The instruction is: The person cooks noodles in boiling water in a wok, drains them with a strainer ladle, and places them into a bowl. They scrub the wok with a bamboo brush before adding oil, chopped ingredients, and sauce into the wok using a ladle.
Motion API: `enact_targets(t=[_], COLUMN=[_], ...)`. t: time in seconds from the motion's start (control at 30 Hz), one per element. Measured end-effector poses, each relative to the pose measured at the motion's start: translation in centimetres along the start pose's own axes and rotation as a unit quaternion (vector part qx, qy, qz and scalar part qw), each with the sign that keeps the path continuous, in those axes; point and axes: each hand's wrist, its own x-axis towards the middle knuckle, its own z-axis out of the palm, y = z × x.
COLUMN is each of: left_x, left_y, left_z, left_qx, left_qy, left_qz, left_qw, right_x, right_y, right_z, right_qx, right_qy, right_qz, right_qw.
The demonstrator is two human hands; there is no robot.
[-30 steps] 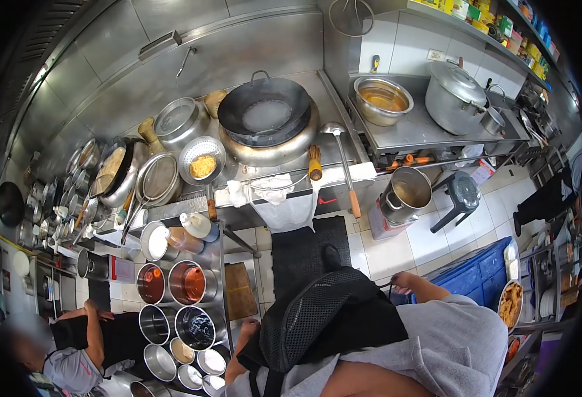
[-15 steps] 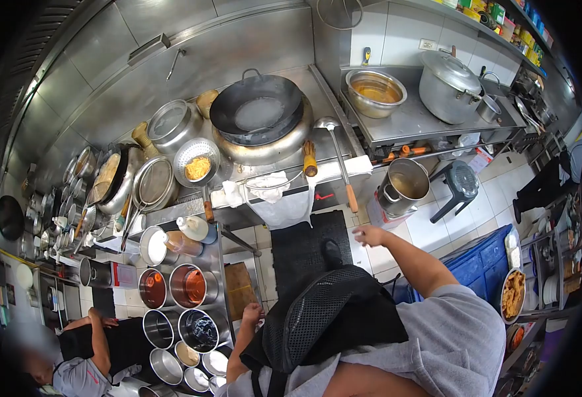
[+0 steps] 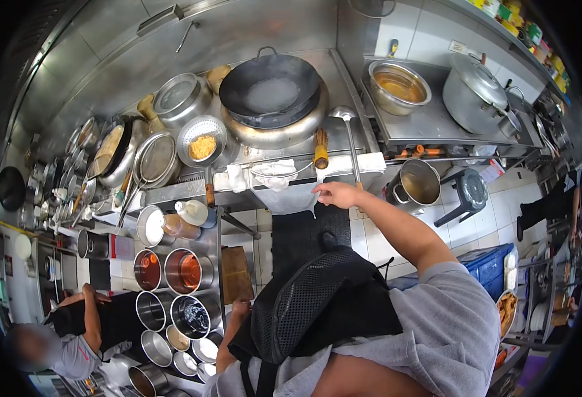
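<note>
My right hand (image 3: 339, 194) reaches forward over the front edge of the stove, fingers apart and nothing in them. It is just in front of the white cloth (image 3: 284, 196) that hangs there. The ladle (image 3: 352, 142) lies on the stove edge, its handle running down behind my right hand; I cannot tell if they touch. A wooden-handled brush (image 3: 320, 149) lies just beyond. My left hand (image 3: 240, 308) hangs low by my side, fingers curled, with nothing visible in it. A black wok (image 3: 271, 89) with a little cloudy liquid sits on the burner ahead.
A strainer with yellow food (image 3: 202, 147) rests left of the wok. Metal pots (image 3: 188, 270) with red liquid and several containers stand at left. A tall pot (image 3: 418, 183) and a dark stool (image 3: 471, 195) stand right. Another person (image 3: 89, 331) is at lower left.
My right hand has moved forward and left, from above the floor to the stove's front edge. My left hand has drawn slightly left. The view has shifted a little.
</note>
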Motion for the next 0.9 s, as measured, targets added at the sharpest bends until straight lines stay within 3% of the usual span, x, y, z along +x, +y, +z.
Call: enact_targets(t=[0.03,0.07,0.2,0.3,0.43,0.47,0.53,0.57,0.6,0.73,0.8,0.9], left_x=[0.8,0.9,2.8,5.0,8.8,10.3,13.3,15.2,16.6,23.0,26.2,31.2], left_y=[-0.2,0.2,3.1,5.6,16.1,19.4,19.2,18.9,18.5,20.0,20.0,16.6], left_z=[0.2,-0.1,-2.1,-2.7,-12.1,-15.8,-15.7,-15.7,-15.7,-23.2,-26.7,-30.2], left_qx=[-0.275,-0.358,-0.464,-0.448,-0.51,-0.43,-0.434,-0.518,-0.532,-0.563,-0.594,-0.625], left_qy=[0.018,0.029,0.052,0.054,0.07,0.063,0.091,0.128,0.137,0.167,0.204,0.248], left_qz=[-0.166,-0.256,-0.364,-0.393,-0.396,-0.373,-0.33,-0.309,-0.295,-0.217,-0.2,-0.168], left_qw=[0.947,0.897,0.806,0.801,0.76,0.82,0.833,0.787,0.781,0.78,0.752,0.721], right_x=[0.9,1.7,5.6,7.5,9.0,9.6,10.2,10.5,10.7,11.2,11.0,10.4], right_y=[0.6,1.2,3.4,3.6,3.7,4.1,4.9,5.3,5.5,6.9,7.1,7.0], right_z=[-0.3,-0.7,-2.2,-3.6,-5.9,-6.5,-7.2,-7.4,-7.6,-7.6,-7.4,-7.1], right_qx=[0.002,0.003,-0.001,0.03,0.017,0.016,0.016,0.04,0.042,0.059,0.062,0.066], right_qy=[-0.01,-0.016,-0.045,-0.075,-0.129,-0.135,-0.16,-0.162,-0.163,-0.146,-0.137,-0.133], right_qz=[0.004,0.001,-0.011,0.003,-0.026,-0.027,-0.044,-0.03,-0.028,-0.018,-0.016,0.065], right_qw=[1.0,1.0,0.999,0.997,0.991,0.99,0.986,0.985,0.985,0.987,0.989,0.987])
